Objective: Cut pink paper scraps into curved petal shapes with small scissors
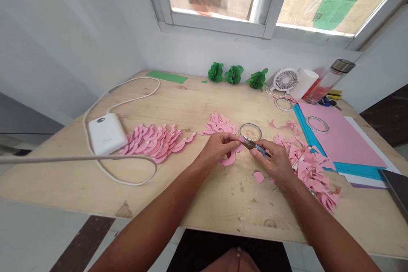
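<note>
My left hand point(219, 148) is closed, its thumb and fingers pinching a curved pink paper cutout point(228, 160) over the middle of the table. Close on its right, my right hand point(274, 159) grips what look like small scissors point(251, 143) with blue and black parts. Their dark blade end points left and meets the paper's edge near my left fingertips; exact contact is hard to see. Just behind the hands lies a tape roll point(250, 125). A small pile of pink cutouts point(218, 124) sits beyond my left hand, and a larger overlapping pile point(157, 141) lies farther left.
Pink scraps point(314, 170) spread right of my right hand. Pink sheets point(347, 138) lie at the right with another tape roll point(318, 124). A white power bank point(107, 134) and its looping cable occupy the left. Green paper shapes point(234, 75), a fan point(286, 80) and a bottle point(330, 80) line the back.
</note>
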A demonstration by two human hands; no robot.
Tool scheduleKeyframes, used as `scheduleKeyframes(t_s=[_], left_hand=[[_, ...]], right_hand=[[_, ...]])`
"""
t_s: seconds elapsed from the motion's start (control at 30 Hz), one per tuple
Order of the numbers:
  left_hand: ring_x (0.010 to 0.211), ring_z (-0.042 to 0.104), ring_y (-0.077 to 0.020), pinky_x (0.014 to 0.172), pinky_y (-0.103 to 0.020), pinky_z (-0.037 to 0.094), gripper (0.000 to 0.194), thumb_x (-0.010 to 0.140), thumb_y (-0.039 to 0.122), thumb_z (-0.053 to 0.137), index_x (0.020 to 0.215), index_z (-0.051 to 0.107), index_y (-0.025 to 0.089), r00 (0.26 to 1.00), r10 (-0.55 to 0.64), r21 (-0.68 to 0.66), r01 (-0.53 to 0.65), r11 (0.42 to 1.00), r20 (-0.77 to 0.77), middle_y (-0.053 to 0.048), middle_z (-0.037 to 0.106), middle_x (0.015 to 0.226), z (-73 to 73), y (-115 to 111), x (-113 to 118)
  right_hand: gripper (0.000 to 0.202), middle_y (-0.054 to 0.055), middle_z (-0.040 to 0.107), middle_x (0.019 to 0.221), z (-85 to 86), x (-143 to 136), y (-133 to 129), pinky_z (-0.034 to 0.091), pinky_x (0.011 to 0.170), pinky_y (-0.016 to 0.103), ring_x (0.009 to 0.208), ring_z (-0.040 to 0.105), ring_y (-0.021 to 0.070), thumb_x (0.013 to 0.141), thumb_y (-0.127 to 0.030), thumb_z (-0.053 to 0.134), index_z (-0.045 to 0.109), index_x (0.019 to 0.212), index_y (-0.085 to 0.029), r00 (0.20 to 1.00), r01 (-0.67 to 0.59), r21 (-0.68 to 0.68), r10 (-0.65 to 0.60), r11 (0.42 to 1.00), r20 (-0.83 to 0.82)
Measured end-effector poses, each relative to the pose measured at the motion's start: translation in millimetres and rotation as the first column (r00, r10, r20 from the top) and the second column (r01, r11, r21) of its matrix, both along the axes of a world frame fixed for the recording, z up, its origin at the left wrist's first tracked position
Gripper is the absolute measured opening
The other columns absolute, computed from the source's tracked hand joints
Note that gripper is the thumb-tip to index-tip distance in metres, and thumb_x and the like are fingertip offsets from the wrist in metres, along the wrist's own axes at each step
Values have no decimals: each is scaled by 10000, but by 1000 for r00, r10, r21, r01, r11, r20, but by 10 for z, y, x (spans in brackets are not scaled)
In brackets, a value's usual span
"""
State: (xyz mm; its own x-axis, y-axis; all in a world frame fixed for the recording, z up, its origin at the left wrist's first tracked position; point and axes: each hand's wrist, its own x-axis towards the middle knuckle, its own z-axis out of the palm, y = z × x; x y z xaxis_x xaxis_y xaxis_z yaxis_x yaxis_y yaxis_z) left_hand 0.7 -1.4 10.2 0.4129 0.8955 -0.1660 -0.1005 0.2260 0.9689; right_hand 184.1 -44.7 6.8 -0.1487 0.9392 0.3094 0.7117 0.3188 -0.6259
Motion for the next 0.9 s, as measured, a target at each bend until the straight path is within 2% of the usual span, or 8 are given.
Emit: scheduleKeyframes(t_s=[0.43, 0.9], left_hand=[[446, 418, -55, 428, -199, 283, 238, 622, 328, 684, 718, 672, 111, 999, 42, -19, -42, 999, -34, -24, 604, 605, 3, -8, 1], [459, 404, -51, 440, -197, 273, 257, 629, 349, 691, 716, 673, 107, 1000, 16, 6, -16, 1000, -20, -24, 592, 615, -19, 5, -9]], right_hand=[[283, 20, 649, 714, 0, 2, -6, 388, 596, 257, 648, 567, 155, 824, -416, 523, 657, 862, -171, 1000, -3, 9, 3, 1000, 15], [310, 30, 649, 715, 8, -9, -2, 396, 590, 263, 643, 568, 162, 829, -433, 498, 659, 892, -176, 1000, -17, -15, 18, 1000, 21]])
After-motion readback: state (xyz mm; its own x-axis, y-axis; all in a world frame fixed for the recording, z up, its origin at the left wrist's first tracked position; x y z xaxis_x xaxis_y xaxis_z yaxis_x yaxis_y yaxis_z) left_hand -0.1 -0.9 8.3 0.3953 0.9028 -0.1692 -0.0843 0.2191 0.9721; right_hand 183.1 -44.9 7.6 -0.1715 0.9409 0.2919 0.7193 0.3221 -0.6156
